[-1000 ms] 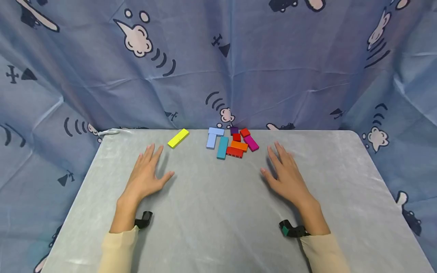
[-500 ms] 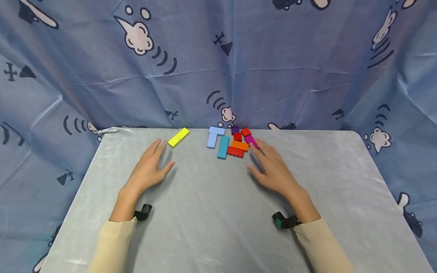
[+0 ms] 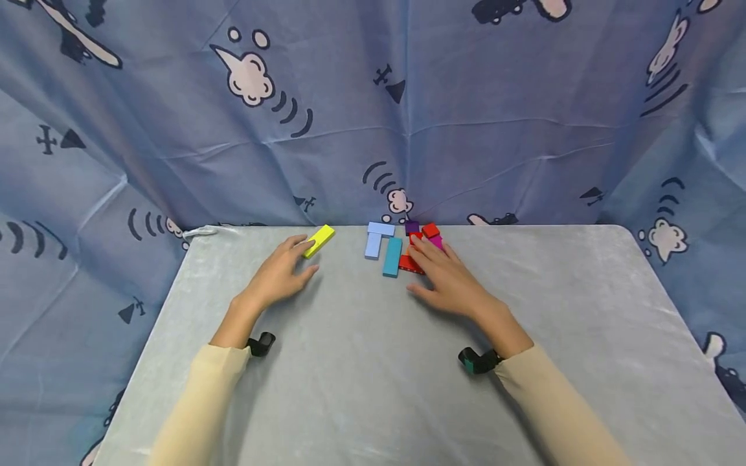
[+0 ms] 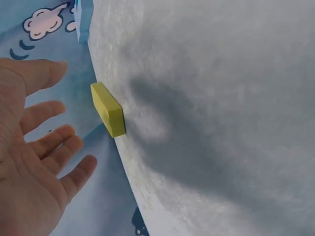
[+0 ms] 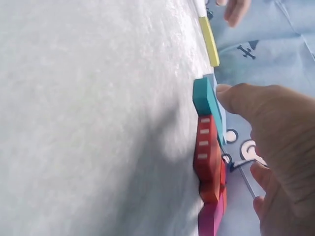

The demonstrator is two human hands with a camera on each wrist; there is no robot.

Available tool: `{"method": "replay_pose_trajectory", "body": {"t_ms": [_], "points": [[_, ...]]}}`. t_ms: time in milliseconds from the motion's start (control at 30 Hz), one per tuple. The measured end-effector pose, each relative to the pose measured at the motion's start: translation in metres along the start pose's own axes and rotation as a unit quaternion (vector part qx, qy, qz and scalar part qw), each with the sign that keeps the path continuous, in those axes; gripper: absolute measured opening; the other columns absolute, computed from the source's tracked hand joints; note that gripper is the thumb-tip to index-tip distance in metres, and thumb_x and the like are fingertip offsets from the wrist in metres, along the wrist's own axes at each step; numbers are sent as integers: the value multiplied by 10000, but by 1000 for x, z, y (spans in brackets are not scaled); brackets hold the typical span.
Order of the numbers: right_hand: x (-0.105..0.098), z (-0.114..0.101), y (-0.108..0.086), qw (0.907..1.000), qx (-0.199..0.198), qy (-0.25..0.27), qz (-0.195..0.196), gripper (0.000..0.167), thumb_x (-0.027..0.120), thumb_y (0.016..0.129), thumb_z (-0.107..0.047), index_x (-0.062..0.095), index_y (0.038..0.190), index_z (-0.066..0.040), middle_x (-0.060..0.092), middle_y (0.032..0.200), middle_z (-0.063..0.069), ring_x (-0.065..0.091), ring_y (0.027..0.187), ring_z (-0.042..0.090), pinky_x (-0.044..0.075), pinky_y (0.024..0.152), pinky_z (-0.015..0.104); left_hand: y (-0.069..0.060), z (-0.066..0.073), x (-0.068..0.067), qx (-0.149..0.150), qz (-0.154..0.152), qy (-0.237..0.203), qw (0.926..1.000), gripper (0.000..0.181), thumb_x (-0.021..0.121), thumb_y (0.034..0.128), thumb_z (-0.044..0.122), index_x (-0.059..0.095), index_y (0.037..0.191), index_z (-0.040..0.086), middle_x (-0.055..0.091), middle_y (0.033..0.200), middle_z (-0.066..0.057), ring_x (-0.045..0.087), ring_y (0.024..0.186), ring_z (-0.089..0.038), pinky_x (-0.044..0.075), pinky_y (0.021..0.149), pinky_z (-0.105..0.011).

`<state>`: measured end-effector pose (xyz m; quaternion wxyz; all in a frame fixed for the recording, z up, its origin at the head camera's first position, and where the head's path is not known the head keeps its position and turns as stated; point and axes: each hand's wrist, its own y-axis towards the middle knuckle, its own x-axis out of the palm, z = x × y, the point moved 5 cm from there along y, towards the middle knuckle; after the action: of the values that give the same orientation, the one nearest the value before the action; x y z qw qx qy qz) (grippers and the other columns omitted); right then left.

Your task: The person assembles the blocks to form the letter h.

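- A person's left hand (image 3: 281, 273) hovers over a gray-covered table (image 3: 361, 375), fingers loosely spread and holding nothing.
- A yellow block (image 3: 320, 241) lies flat just beyond that hand's fingertips; the head view shows a finger overlapping its near end, while the left wrist view shows a gap between the two.
- The right hand (image 3: 451, 285), fingers extended and thumb apart, stretches over a cluster of colored blocks; whether it touches any cannot be told.
- Partly covered by its fingers are a red block with pale marks (image 3: 410, 263) and a magenta block (image 3: 436, 241).
- A small red block (image 3: 430, 230) and a purple block (image 3: 412, 226) sit just past the right fingertips.
- A teal block (image 3: 392, 257) rests just left of the right hand's fingertips.
- Two light blue blocks (image 3: 373, 246) meet at a right angle between the hands, beyond the teal piece.
- Behind both hands' reach hangs a blue printed curtain (image 3: 338, 71).
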<state>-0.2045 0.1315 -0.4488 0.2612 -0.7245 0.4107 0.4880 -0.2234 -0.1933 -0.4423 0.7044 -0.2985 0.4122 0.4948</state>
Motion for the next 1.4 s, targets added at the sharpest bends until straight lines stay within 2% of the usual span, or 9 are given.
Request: {"method": "replay_pose_trajectory", "body": {"t_ms": [133,333,500,700,867,1067,1233,1300,1400], "points": [[2,-2,11,9998,39,64,-179,807,727,984,-356,382,1627,-13,257,1760,175,217,1652,373,106,1365,617,13,-3,-1,-186,-108,24,9998,649,685,1030,265,457,1592,35,389,1672,-215,421,1530,-426,410,1239,-617],[0,-4,28,9993,159,51,-337,793,714,998,-367,392,1616,10,244,1761,190,210,1658,362,102,1377,581,32,-9,6,-579,-192,123,9981,642,641,1049,282,439,1592,5,456,1602,-237,500,1442,-427,479,1167,-603],[4,-7,40,9990,82,71,-440,811,697,1011,-378,357,1626,27,253,1754,206,224,1651,373,112,1372,589,41,-10,11,-932,-93,105,9956,591,639,1051,267,493,1549,-16,511,1559,-246,560,1371,-416,519,1106,-587],[14,-5,40,9979,269,50,-582,825,702,1009,-384,357,1615,56,282,1733,239,263,1636,392,138,1360,613,50,-5,23,-966,16,-69,9953,565,629,1054,246,513,1527,-41,527,1539,-262,566,1364,-416,500,1137,-565],[23,-7,44,9972,248,-15,-708,791,687,1019,-386,384,1605,50,326,1717,232,297,1620,401,167,1360,601,51,-5,25,-1056,229,-21,9941,494,641,1038,142,560,1490,-40,550,1509,-257,571,1366,-421,509,1140,-570],[20,-8,54,9981,101,-228,-557,747,699,1011,-386,461,1560,60,406,1668,253,377,1576,416,244,1346,579,48,-6,20,-1211,581,-68,9909,439,668,997,94,637,1420,-20,644,1409,-259,630,1290,-409,536,1078,-555],[17,-8,59,9973,54,-202,-704,736,710,1004,-386,488,1540,66,423,1656,258,399,1564,415,282,1337,560,43,-6,15,-1329,435,-8,9902,480,683,982,126,626,1438,-12,663,1397,-252,649,1254,-403,545,1049,-549],[16,-8,60,9971,109,-111,-744,742,721,996,-389,491,1542,58,422,1659,253,407,1560,416,310,1325,555,41,-6,14,-1298,458,26,9905,464,689,977,140,641,1408,-28,682,1344,-256,665,1183,-392,556,996,-532],[16,-7,62,9970,229,0,-741,749,733,986,-394,494,1548,40,416,1666,242,420,1552,416,355,1303,550,43,-7,15,-1177,620,9,9911,322,715,976,166,704,1224,-39,707,1145,-235,648,988,-346,538,852,-461]]}}
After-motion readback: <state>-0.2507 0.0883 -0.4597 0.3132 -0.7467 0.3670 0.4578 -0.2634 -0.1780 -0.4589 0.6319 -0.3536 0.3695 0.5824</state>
